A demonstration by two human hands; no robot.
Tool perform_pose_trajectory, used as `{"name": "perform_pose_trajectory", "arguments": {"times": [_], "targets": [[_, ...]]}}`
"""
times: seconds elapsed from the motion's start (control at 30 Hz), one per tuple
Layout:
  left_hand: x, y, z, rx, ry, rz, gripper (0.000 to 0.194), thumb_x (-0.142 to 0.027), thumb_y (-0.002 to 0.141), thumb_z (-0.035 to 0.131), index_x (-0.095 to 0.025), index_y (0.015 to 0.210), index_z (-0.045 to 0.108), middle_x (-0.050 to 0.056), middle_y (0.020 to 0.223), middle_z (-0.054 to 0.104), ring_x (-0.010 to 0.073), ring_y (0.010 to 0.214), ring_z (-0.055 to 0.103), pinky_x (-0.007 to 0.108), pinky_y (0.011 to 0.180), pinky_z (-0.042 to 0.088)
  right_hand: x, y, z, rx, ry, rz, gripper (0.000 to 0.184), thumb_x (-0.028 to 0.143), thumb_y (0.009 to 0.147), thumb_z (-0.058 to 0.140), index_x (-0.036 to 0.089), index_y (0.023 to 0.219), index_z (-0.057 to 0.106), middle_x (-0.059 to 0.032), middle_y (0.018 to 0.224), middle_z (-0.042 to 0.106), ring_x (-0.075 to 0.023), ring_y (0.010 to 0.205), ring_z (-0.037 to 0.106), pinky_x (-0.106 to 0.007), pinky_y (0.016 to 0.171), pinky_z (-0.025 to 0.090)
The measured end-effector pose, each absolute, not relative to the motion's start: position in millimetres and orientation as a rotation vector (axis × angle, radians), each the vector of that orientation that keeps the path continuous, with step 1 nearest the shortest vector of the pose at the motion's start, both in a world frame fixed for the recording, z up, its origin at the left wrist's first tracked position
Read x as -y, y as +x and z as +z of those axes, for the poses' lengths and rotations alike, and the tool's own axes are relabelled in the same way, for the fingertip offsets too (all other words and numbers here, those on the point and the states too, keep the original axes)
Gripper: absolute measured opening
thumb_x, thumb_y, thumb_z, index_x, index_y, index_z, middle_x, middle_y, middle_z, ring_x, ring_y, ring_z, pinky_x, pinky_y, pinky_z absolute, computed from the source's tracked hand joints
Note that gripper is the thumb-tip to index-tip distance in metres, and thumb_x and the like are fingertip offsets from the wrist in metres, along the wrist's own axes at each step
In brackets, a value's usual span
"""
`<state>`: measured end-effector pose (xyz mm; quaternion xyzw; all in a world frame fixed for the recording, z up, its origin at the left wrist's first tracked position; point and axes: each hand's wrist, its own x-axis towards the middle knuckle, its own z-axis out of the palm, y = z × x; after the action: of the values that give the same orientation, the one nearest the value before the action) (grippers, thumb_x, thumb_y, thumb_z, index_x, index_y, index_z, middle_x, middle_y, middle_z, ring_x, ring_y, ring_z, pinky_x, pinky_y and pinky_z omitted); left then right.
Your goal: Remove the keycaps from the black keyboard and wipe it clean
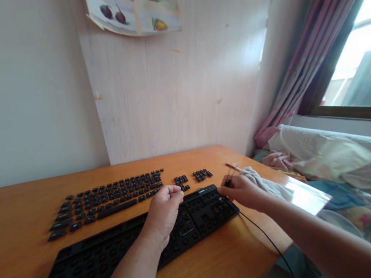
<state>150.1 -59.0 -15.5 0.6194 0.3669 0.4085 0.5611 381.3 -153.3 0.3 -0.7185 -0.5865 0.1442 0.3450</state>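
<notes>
A black keyboard (pixel 203 218) with its keycaps off lies slanted across the desk, bare switches and a few wire stabilisers showing. Over its middle, my left hand (pixel 164 210) is closed, thumb against curled fingers; whatever it may hold is hidden. My right hand (pixel 242 189) pinches what looks like a small wire keycap puller (pixel 228 181) above the keyboard's far right corner; its thin wires stick up blurred. Behind the keyboard, loose black keycaps (pixel 114 193) lie in rows, with two smaller groups, the arrow-side keycaps (pixel 180 180) and the number-pad keycaps (pixel 202 174), to their right.
The orange-brown desk (pixel 202 269) ends at the right. Near that edge lie a grey cloth (pixel 263 182), a pen-like stick (pixel 233 166) and a shiny flat sheet (pixel 307 196). A black cable (pixel 264 233) runs off the front. Bedding and bags lie beyond.
</notes>
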Motion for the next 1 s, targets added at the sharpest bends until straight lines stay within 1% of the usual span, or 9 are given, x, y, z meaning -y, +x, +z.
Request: {"name": "perform_pose_trajectory", "arguments": {"times": [0.1,0.2,0.37,0.5,0.73,0.87,1.0], "targets": [[60,150,-14,-0.866,1.450,0.962,0.030,-0.037,0.072,0.063,-0.014,0.093,0.063,0.006,0.083,0.067,0.0183,0.081,0.059,0.032,0.077,0.044,152,381,-8,1.522,-1.898,0.326,0.025,0.044,0.078,0.058,0.019,0.075,0.061,0.0020,0.056,0.058,-0.0115,0.051,0.050,-0.022,0.047,0.033],[62,149,-11,-0.870,1.443,0.961,0.030,-0.035,0.071,0.063,-0.014,0.092,0.063,0.006,0.082,0.067,0.0182,0.080,0.059,0.031,0.076,0.044,151,379,-12,1.547,-1.918,0.273,0.024,0.041,0.079,0.057,0.018,0.075,0.061,0.0018,0.057,0.058,-0.0114,0.051,0.049,-0.022,0.047,0.033],[61,149,-10,-0.878,1.453,0.958,0.029,-0.035,0.070,0.063,-0.014,0.091,0.063,0.006,0.083,0.067,0.0190,0.080,0.061,0.031,0.075,0.044,153,370,-9,1.583,-1.971,0.179,0.021,0.035,0.080,0.054,0.018,0.069,0.060,0.0005,0.058,0.060,-0.0124,0.054,0.052,-0.023,0.050,0.034],[61,150,-12,-0.869,1.462,0.973,0.030,-0.035,0.070,0.064,-0.015,0.091,0.064,0.006,0.081,0.067,0.0189,0.079,0.061,0.031,0.074,0.044,155,362,-7,1.587,-1.974,0.096,0.022,0.035,0.079,0.055,0.019,0.064,0.057,0.0009,0.057,0.059,-0.0129,0.054,0.052,-0.024,0.051,0.033],[62,150,-13,-0.862,1.494,0.967,0.030,-0.036,0.068,0.066,-0.015,0.089,0.065,0.004,0.077,0.067,0.0188,0.075,0.061,0.030,0.072,0.044,153,367,-16,1.408,-1.942,0.176,0.023,0.034,0.077,0.055,0.019,0.060,0.053,0.0011,0.052,0.055,-0.0127,0.050,0.048,-0.025,0.047,0.032],[62,151,-15,-0.858,1.522,0.968,0.030,-0.037,0.069,0.065,-0.015,0.090,0.065,0.005,0.078,0.067,0.0189,0.076,0.061,0.030,0.072,0.044,151,372,-26,1.304,-1.888,0.249,0.025,0.034,0.077,0.053,0.019,0.057,0.051,0.0016,0.050,0.052,-0.0118,0.049,0.047,-0.024,0.046,0.032],[62,151,-17,-0.851,1.544,0.959,0.028,-0.037,0.072,0.063,-0.015,0.090,0.064,0.005,0.080,0.067,0.0190,0.078,0.061,0.029,0.073,0.044,150,378,-33,1.154,-1.815,0.303,0.027,0.037,0.076,0.054,0.019,0.056,0.050,0.0024,0.049,0.049,-0.0107,0.046,0.042,-0.024,0.045,0.030]]}}
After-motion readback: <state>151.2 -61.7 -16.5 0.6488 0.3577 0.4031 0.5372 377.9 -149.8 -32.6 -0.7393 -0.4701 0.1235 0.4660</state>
